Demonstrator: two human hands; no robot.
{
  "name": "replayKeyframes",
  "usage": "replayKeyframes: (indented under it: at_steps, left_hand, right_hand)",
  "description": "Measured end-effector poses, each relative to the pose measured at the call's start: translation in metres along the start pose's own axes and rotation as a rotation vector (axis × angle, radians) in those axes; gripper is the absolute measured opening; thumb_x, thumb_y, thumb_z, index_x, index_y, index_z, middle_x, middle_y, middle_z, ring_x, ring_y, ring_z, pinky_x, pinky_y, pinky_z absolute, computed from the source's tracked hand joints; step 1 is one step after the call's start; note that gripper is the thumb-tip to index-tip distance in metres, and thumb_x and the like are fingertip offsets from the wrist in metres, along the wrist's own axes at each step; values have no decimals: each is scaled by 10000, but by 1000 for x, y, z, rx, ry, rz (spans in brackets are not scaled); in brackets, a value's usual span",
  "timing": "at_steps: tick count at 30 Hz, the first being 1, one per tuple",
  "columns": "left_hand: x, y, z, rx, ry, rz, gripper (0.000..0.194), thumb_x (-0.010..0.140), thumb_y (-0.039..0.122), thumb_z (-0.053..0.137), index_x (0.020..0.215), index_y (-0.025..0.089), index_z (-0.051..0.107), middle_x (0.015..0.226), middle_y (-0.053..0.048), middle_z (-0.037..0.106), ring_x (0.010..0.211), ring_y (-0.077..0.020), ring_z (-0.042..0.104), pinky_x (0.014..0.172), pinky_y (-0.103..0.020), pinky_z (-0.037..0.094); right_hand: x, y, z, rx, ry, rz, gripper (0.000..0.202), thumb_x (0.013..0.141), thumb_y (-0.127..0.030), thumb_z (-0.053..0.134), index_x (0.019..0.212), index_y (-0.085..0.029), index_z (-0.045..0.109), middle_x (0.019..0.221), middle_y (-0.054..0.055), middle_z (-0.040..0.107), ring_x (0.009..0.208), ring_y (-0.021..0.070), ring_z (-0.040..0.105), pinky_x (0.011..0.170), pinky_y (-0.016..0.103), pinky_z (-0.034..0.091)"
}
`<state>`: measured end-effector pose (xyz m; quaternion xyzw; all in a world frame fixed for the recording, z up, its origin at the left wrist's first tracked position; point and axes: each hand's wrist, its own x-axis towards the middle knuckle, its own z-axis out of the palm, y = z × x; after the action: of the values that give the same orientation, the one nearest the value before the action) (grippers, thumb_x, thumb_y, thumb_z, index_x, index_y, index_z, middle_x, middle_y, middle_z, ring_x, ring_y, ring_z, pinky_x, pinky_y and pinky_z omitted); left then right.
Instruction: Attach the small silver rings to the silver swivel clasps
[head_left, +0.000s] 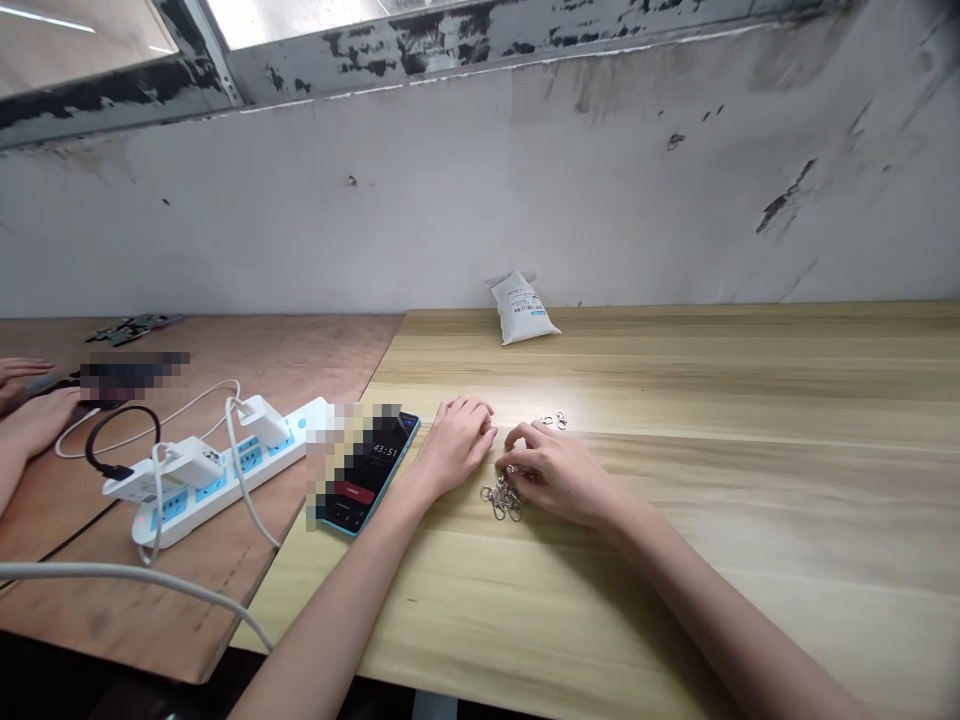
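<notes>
I count two small metal clasps (561,420) lying just beyond my right hand (559,470), and a heap of clasps (501,497) directly under its fingertips, on the pale wood desk (712,400). The heap overlaps too much, and my fingers cover too much of it, for an exact number. Around it are one white pouch (525,312) near the wall, one phone (379,455) beside my left forearm and one power strip (259,455) on the brown surface to the left, where another person's two hands (52,415) show.

The clasps in the heap point various ways; those at its near edge have their long axes running roughly toward me. Of the loose pair, the right one also points roughly toward and away from me, the left one more sideways.

My right thumb and index finger are bent toward each other, a narrow gap between them, reaching into the heap; I can't tell whether they pinch a clasp. My left hand (459,440) rests on the desk, fingers half curled, their undersides hidden.
</notes>
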<state>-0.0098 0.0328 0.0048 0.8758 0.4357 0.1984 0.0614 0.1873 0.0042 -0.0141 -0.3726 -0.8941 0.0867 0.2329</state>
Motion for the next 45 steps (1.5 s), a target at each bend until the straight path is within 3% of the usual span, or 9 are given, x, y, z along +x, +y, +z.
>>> replayKeyframes:
  at_steps: [6, 12, 18, 21, 25, 31, 45]
  left_hand:
    - [-1, -2, 4, -25, 38, 33, 127, 938, 198, 441, 848, 199, 530, 1033, -54, 637, 1015, -216, 553, 931, -390, 382]
    - [0, -3, 0, -26, 42, 20, 133, 940, 194, 443, 830, 200, 517, 1046, -51, 642, 1011, -212, 563, 919, -389, 386]
    - [1, -4, -1, -93, 61, -26, 132, 940, 225, 476, 819, 197, 521, 1054, -38, 643, 1031, -205, 568, 929, -380, 379]
    - [1, -3, -1, -159, 89, -53, 119, 938, 266, 504, 855, 201, 559, 1072, -34, 639, 1045, -202, 570, 931, -369, 386]
    - [1, -2, -3, -163, 130, -19, 107, 916, 197, 518, 936, 215, 622, 1090, -36, 641, 1050, -205, 570, 934, -363, 395]
    - [1, -1, -2, -166, 136, 31, 148, 883, 267, 611, 1016, 241, 671, 1093, -31, 647, 1059, -209, 571, 936, -368, 383]
    - [1, 1, 5, -196, 178, 15, 80, 893, 253, 605, 889, 235, 683, 1041, -6, 683, 1000, -185, 589, 902, -365, 355]
  right_hand:
    - [2, 3, 9, 27, 60, 51, 82, 808, -135, 623, 822, -208, 658, 912, 46, 632, 831, 165, 562, 678, 278, 456]
    - [3, -1, 13, 94, 68, 66, 137, 740, -65, 609, 776, -197, 605, 864, 36, 613, 790, 154, 548, 681, 265, 457]
    - [3, 5, 8, 62, 160, 67, 111, 795, -93, 570, 785, -198, 606, 853, 48, 632, 810, 182, 549, 734, 311, 445]
    - [3, 7, 0, 113, 252, 131, 100, 852, -135, 539, 811, -204, 598, 850, 52, 632, 815, 189, 559, 743, 325, 449]
    - [2, 8, -4, 231, 333, 241, 104, 875, -192, 529, 794, -206, 593, 843, 50, 617, 796, 185, 567, 691, 305, 460]
    - [3, 9, -4, 463, 342, 344, 164, 891, -296, 536, 763, -205, 582, 822, 46, 601, 782, 174, 557, 558, 243, 435]
    - [5, 6, -2, 523, 311, 356, 178, 883, -326, 544, 755, -209, 584, 805, 35, 613, 762, 170, 553, 607, 275, 436]
